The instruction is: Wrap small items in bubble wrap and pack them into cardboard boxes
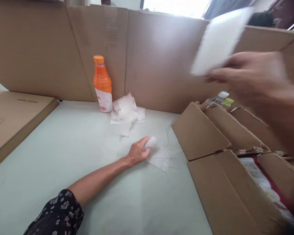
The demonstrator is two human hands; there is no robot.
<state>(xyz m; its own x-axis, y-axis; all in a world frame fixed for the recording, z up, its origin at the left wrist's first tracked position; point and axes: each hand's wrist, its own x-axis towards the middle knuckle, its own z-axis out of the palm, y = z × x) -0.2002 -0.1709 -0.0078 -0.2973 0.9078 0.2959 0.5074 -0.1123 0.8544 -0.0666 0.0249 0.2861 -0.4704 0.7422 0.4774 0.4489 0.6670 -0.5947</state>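
My left hand [138, 152] rests low over the table, fingers closed round a clear, bunched piece of bubble wrap [159, 158]. Part of the wrap lies flat on the tabletop to the right of the hand. A whitish rounded end shows by the fingertips; whether something sits inside the wrap I cannot tell. Up at the right, my right hand [253, 73] is blurred by motion and pinches a flat white sheet [221, 42] by its lower corner. The sheet is held in the air before the cardboard wall, tilted to the right.
An orange bottle [103, 85] stands upright against the cardboard wall [156, 58]. Beside it lie crumpled white pieces [126, 112] on the pale table [100, 195]. Open cardboard compartments [210, 192] at the right hold several items. A flat cardboard box [19, 117] lies at the left.
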